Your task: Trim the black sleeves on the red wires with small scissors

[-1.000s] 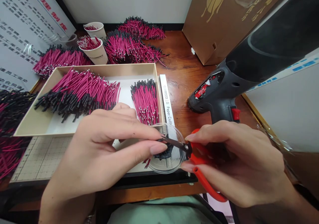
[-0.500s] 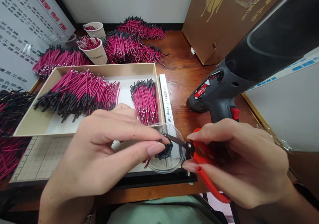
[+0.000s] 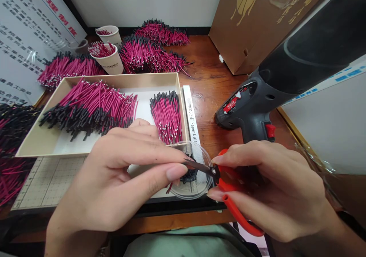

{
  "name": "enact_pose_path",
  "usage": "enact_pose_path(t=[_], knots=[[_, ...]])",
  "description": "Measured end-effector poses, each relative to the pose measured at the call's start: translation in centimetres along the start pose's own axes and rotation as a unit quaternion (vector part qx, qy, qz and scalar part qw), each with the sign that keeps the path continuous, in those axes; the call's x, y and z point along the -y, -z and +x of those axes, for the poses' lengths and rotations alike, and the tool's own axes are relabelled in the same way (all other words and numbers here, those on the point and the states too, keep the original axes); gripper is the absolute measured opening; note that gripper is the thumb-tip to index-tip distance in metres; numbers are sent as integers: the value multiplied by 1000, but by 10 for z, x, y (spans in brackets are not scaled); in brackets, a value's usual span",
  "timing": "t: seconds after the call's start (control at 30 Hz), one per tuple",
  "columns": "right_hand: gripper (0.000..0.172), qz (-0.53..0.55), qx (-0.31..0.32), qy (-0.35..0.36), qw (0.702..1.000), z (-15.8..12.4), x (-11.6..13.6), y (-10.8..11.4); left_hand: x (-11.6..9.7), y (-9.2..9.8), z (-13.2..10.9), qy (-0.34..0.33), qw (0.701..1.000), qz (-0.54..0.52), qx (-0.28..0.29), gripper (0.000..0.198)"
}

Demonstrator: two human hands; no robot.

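My left hand (image 3: 114,177) pinches thumb and forefinger together over a clear round dish (image 3: 204,184); what lies between the fingertips is too small and covered to make out. Small red scissors (image 3: 228,173) are in my right hand (image 3: 277,184), fingers around the handles. Their dark blades point left, and the tips touch or nearly touch my left fingertips. Black bits (image 3: 188,176) lie in the dish beneath. A dark red wire end (image 3: 169,188) shows below my left thumb; I cannot tell whether it is held.
A cream tray (image 3: 148,77) holds red wires with black ends in two groups, over a gridded paper cutter (image 3: 45,180). More wire piles (image 3: 143,55) and paper cups (image 3: 110,60) stand behind. A dark heat gun (image 3: 246,108) and brown box (image 3: 234,32) are at right.
The scissors and my right hand have shifted slightly left and down. The blades now look nearly together over my left fingertips, which have moved only a little.
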State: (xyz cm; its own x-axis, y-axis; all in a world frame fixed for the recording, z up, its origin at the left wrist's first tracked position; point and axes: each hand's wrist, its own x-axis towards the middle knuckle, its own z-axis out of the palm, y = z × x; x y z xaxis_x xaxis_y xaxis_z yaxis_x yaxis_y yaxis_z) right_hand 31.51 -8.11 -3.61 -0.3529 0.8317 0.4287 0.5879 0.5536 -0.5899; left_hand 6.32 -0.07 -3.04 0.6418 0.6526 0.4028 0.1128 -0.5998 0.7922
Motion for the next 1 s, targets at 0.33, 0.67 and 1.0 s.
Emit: enact_pose_path(t=[0.33,0.67,1.0], knots=[[14,-8,-7,-12,1000,-1,3,2,-5,2,0,0,1000,12,25,23],[12,-19,10,-4,1000,0,2,3,-4,1,4,-16,999,9,30,26],[9,-18,-7,-17,1000,-5,3,4,-4,5,0,-10,999,5,34,26]])
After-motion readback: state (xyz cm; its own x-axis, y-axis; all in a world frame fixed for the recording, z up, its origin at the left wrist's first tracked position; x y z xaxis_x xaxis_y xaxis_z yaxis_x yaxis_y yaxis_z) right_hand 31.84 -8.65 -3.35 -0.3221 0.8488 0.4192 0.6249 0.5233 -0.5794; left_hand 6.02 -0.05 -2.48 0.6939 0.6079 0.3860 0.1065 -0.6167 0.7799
